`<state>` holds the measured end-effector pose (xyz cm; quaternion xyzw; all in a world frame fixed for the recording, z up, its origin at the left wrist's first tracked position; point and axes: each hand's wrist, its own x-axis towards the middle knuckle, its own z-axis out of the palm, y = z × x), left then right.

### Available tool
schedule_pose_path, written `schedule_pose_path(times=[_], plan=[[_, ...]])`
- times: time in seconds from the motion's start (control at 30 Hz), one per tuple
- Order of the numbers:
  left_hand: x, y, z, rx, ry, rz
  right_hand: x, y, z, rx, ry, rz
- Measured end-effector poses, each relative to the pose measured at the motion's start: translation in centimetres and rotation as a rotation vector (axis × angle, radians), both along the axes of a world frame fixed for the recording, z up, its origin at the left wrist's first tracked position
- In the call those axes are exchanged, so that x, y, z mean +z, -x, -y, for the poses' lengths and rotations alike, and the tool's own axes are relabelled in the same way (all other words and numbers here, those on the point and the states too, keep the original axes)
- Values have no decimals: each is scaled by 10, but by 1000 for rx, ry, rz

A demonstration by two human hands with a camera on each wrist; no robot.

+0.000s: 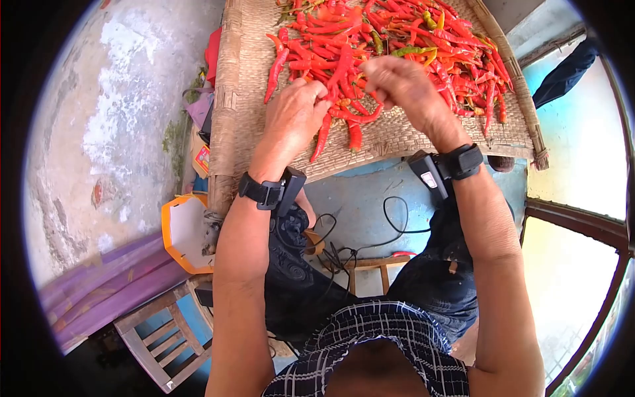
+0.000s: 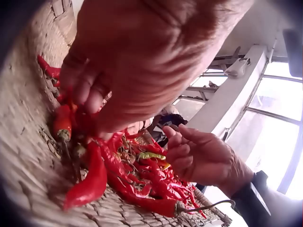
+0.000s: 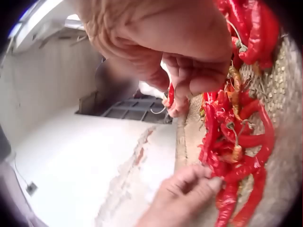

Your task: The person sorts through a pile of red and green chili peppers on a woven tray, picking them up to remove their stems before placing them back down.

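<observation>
My left hand [image 1: 289, 116] is low over the near part of a heap of red chili peppers [image 1: 463, 63]. In the right wrist view its thumb and forefinger pinch a red chili pepper [image 3: 229, 193] in a small cluster. My right hand [image 1: 411, 92] is raised just to the right, its fingers curled inward. At those fingertips the right wrist view shows a bit of red chili pepper [image 3: 171, 92] with a thin curved stem; the fingers hide the rest. The peppers lie on a woven tray [image 1: 254, 53]. Several yellow-green peppers [image 1: 413, 51] are mixed in.
A peeling wall [image 1: 126, 119] runs along the left, with an orange-edged box [image 1: 188, 231] and a wooden slatted chair [image 1: 165, 341] beside it. Black cables [image 1: 347, 251] hang between the knees, near a small wooden stool [image 1: 370, 263]. Bright window panes [image 1: 575, 264] are on the right.
</observation>
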<state>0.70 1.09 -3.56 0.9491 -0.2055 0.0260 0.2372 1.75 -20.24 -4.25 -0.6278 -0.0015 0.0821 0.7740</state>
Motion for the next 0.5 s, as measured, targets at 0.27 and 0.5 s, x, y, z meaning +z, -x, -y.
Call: schedule_pose_path(times=[0.27, 0.5], plan=[[10, 1, 12, -31, 307, -75, -9, 8, -25, 167, 446, 255], [6, -6, 6, 119, 654, -392, 4, 12, -21, 226, 622, 280]])
